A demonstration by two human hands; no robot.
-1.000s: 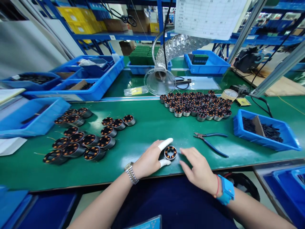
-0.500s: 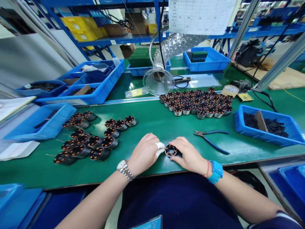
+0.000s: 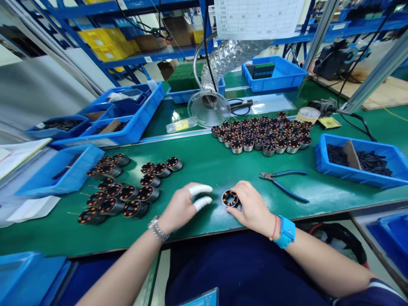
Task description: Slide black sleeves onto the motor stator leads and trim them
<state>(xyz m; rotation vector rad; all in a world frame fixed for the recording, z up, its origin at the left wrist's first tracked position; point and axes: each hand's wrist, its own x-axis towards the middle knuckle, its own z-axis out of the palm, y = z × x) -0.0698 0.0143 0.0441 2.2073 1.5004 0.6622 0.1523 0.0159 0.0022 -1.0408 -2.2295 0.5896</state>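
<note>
My right hand (image 3: 253, 207) grips a motor stator (image 3: 227, 204), a short metal ring with copper windings and a black inner frame, close to the front of the green table. Left of it, my left hand (image 3: 185, 204) is held apart from the stator, its thumb and forefinger spread and nothing between them. White finger cots (image 3: 200, 189) cover those two fingertips. Farther left stands a loose group of similar stators (image 3: 111, 206), some with thin wires sticking out. Wire cutters with blue handles (image 3: 283, 182) lie open to the right of my right hand.
Many more stators (image 3: 261, 136) stand packed together behind my hands. A blue bin of black sleeves (image 3: 321, 160) is at the right, other blue bins (image 3: 92, 154) at the left. A clear fume hood (image 3: 208, 114) hangs low over the table's back.
My left hand has drawn back leftward from the stator, and its pinched thumb and forefinger have spread. My right hand keeps hold of the stator in nearly the same place.
</note>
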